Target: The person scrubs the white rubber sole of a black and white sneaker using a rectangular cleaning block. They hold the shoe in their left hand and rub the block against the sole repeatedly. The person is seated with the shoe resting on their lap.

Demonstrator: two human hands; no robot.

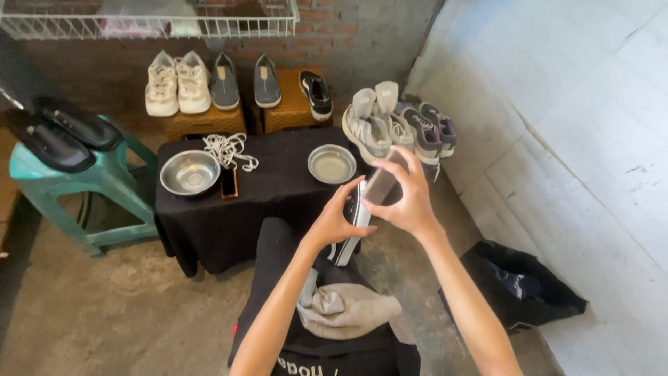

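Before you stands a low table [209, 223] draped in black cloth. On it lie two steel bowls [189, 173] [332, 163], a coil of white laces [228, 150], and a phone [228, 182].

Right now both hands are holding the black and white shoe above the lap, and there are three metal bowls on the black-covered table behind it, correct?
Not quite: the head view shows two metal bowls, not three, one on the left and one on the right of the black-covered table. The rest holds: the left hand and right hand hold the black and white shoe above the lap.
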